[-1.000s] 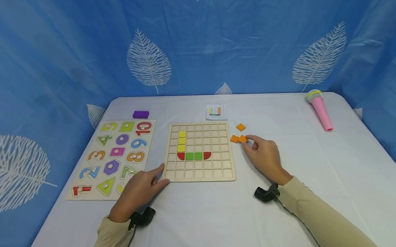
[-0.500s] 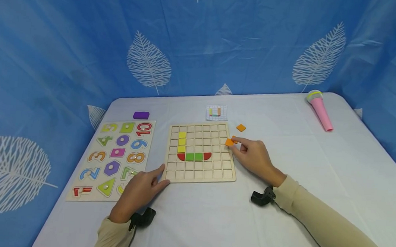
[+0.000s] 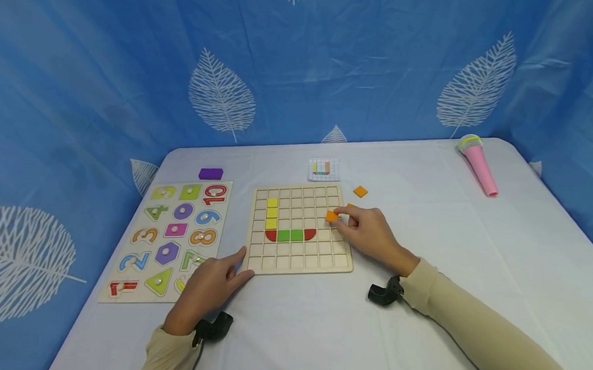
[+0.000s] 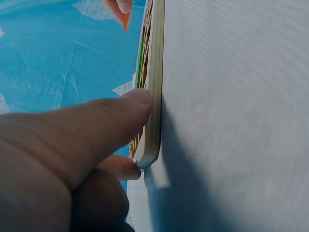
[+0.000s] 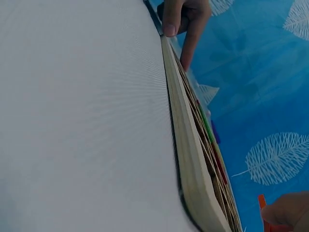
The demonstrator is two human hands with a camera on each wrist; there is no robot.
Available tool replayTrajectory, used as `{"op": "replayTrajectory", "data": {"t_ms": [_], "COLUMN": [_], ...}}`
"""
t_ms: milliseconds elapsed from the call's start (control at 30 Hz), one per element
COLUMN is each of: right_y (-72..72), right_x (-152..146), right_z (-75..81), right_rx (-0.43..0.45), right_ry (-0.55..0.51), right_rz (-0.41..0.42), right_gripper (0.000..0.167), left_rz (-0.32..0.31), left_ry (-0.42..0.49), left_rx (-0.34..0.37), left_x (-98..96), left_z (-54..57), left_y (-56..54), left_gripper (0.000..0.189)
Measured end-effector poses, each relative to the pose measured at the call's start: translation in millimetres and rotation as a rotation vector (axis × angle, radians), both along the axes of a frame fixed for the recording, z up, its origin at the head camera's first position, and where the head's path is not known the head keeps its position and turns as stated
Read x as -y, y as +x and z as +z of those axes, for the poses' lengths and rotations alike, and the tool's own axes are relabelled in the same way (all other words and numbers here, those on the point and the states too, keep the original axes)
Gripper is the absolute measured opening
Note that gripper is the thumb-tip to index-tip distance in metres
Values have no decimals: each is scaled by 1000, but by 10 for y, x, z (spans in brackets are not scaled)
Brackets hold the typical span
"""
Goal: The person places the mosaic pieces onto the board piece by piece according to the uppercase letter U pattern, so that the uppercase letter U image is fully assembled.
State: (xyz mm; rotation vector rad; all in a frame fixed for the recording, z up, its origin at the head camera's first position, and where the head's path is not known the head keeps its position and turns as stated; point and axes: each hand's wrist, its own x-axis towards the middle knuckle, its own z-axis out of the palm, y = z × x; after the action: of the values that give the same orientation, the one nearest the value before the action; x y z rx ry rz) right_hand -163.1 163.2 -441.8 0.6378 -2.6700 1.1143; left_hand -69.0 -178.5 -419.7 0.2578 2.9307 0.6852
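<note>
A wooden grid board (image 3: 297, 261) lies flat on the table. In its cells sit a column of yellow square tiles (image 3: 272, 213), two green tiles (image 3: 291, 235) and two red rounded pieces (image 3: 310, 234). My right hand (image 3: 374, 234) pinches an orange square tile (image 3: 331, 216) between thumb and forefinger, over the board's right-hand columns. Another orange tile (image 3: 350, 205) is mostly hidden behind that hand. At the board's near left corner, my left hand (image 3: 213, 281) touches the edges with spread thumb and forefinger; in the left wrist view its thumb (image 4: 137, 99) rests against the near edge.
A loose orange tile (image 3: 360, 191) lies beyond the right hand. Behind the board is a pattern card (image 3: 323, 169). A number-and-shape puzzle board (image 3: 146, 222) lies left, partly under the left hand, with a purple block (image 3: 210, 173) behind. A pink toy microphone (image 3: 481, 168) lies far right.
My right hand has carried one orange tile leftward from the loose tiles to over the board's right side. The left hand has stayed at the corner.
</note>
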Motion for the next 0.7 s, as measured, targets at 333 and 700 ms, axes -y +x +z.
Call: {"op": "replayTrajectory", "data": {"t_ms": [333,700], "right_y": [-44,-157], "right_x": [230,327], "right_z": [26,21], "right_rx": [48,142], "right_ry": [1,9], "right_rz": [112,136], "right_gripper": [27,31], "left_rz": [-5,3], "left_ry": [6,3], "left_rx": [-10,-4], "left_x": [13,15], "left_z": [-20,-27], "left_y": [-9,-8], "left_gripper": [64,64]}}
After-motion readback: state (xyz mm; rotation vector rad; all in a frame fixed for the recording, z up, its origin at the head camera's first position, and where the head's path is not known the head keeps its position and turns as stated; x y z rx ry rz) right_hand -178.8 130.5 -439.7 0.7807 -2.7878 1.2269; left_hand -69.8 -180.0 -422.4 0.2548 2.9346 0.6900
